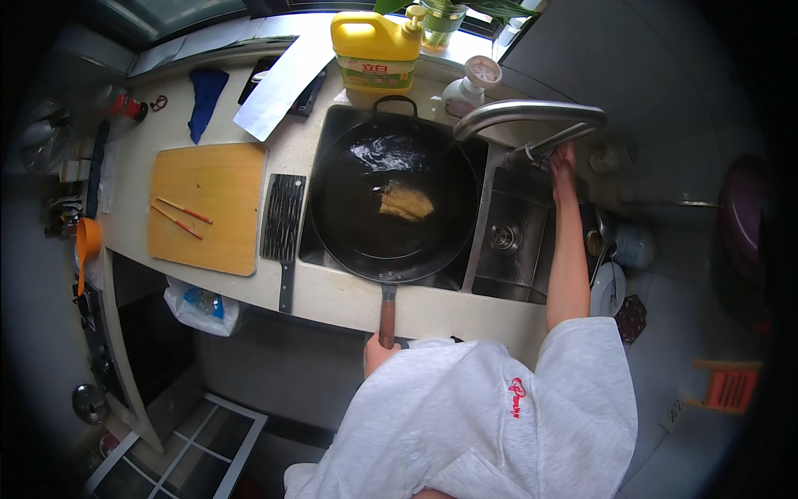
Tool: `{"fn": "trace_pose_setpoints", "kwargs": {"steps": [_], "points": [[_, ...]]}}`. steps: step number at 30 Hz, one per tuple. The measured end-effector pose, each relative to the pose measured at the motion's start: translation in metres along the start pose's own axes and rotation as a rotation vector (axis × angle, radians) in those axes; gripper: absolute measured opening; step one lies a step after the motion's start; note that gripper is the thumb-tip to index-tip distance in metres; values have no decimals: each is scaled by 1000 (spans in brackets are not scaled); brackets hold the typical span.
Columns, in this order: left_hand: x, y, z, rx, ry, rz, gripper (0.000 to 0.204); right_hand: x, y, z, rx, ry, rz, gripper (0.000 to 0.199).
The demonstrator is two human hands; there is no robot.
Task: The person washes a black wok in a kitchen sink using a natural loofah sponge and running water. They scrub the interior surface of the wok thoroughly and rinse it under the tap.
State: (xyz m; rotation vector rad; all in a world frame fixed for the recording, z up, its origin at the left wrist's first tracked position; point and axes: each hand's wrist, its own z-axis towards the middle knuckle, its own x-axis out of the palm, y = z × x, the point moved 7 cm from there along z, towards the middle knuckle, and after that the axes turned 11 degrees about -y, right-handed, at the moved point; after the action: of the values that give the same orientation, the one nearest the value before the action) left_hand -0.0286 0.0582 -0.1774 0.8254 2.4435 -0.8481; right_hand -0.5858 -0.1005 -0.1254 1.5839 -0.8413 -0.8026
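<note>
A large black wok (391, 195) rests in the sink with water and a yellow-brown scrub pad (406, 201) inside. My left hand (379, 353) grips the end of the wok's wooden handle (387, 316) at the counter's front edge; most of the hand is hidden by my white sleeve. My right hand (564, 160) reaches out to the lever of the steel tap (532, 125), whose spout curves over the wok's far right rim.
A wooden cutting board (208, 208) with two orange chopsticks (181, 215) lies left of the sink, a cleaver (283, 224) beside it. A yellow detergent jug (376, 50) stands behind the sink. A smaller steel basin (511, 241) lies right of the wok.
</note>
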Motion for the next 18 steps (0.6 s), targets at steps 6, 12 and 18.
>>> {"fn": "trace_pose_setpoints", "kwargs": {"steps": [6,12,18], "points": [[2,-1,-2,-3,22,8,36,-25,-7,-27,-284,-316,-441,40],[0,4,-1,-51,32,46,37,138,5,-199,-735,279,-571,24],[5,-6,-1,-20,75,17,37,223,-78,-221,-970,658,-1102,52]]}}
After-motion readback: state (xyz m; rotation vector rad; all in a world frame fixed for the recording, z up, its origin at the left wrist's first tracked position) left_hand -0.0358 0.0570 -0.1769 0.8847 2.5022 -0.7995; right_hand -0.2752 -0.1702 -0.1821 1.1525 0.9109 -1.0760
